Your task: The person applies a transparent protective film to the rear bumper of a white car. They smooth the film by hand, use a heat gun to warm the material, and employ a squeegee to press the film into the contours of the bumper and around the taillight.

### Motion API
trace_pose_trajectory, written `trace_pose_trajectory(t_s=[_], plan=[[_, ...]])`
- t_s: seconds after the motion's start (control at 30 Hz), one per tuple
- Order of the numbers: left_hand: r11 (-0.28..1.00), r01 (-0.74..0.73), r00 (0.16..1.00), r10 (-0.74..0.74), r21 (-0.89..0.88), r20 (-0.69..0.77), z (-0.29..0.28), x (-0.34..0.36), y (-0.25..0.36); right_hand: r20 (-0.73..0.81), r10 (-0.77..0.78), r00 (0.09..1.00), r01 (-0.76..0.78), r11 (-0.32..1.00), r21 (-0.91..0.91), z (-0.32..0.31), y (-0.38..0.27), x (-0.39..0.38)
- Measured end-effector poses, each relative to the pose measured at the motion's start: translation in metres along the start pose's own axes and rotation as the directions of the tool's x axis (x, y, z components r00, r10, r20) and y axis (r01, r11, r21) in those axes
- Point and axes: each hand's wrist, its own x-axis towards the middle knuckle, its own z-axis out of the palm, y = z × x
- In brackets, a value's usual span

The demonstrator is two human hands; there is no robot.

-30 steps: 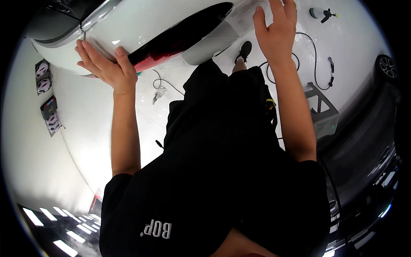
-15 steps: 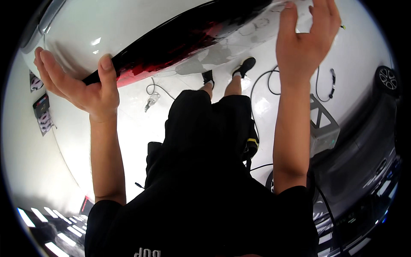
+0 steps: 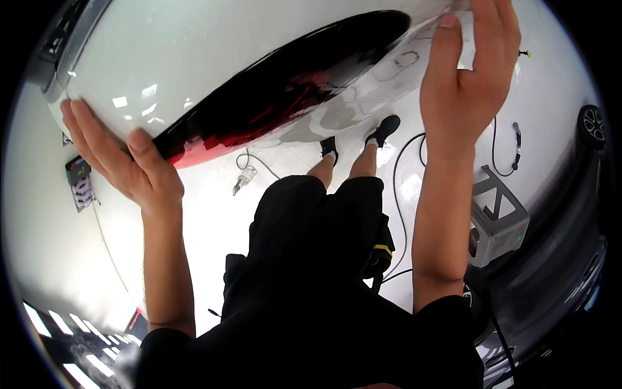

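A white, glossy car body (image 3: 168, 65) spans the upper part of the view. Set in it is a long dark tail light (image 3: 259, 91), black above and red below, running diagonally up to the right. At the lamp's lower left end, my left hand (image 3: 139, 172) lies against the body with its fingers stretched and the thumb apart, its tip close to the lamp. Past the lamp's upper right end, my right hand (image 3: 466, 91) is raised, fingers extended along the body's edge; the fingertips run out of view. Neither hand grips anything that shows.
To the right stands a grey step stool (image 3: 502, 220), with a dark car (image 3: 557, 240) beyond. A black cable (image 3: 396, 178) loops over the white floor. A corded tool (image 3: 243, 180) lies near my feet, and a dark box (image 3: 78, 170) is at far left.
The view has shifted, so car body and floor sit lower and the lamp's far end now shows. My left thumb has moved off the lamp's edge onto the white body; my right hand stays similar.
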Motion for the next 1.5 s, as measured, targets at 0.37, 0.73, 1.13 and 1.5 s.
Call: trace_pose_trajectory(t_s=[0.37, 0.73, 1.13, 1.5], plan=[[0.999, 0.002, 1.0, -0.003, 0.049, 0.027, 0.001, -0.005, -0.001, 0.014, -0.016, 1.0, 0.016, 1.0, -0.011, -0.011, 0.01, 0.004], [0.999, 0.037, 0.999, -0.037, 0.027, -0.008, 0.004, -0.005, 0.002, 0.062, 0.038, 0.997, -0.037, 0.999, -0.023, -0.01, 0.006, 0.007], [1.0, 0.014, 1.0, -0.014, 0.018, -0.023, 0.005, -0.005, -0.003, 0.047, 0.091, 0.995, -0.093, 0.995, 0.031, -0.006, 0.004, 0.013], [0.987, 0.086, 0.977, -0.11, -0.136, -0.181, 0.009, -0.021, -0.011, 0.113, 0.232, 0.966, -0.236, 0.972, 0.02, -0.027, -0.025, 0.026]])
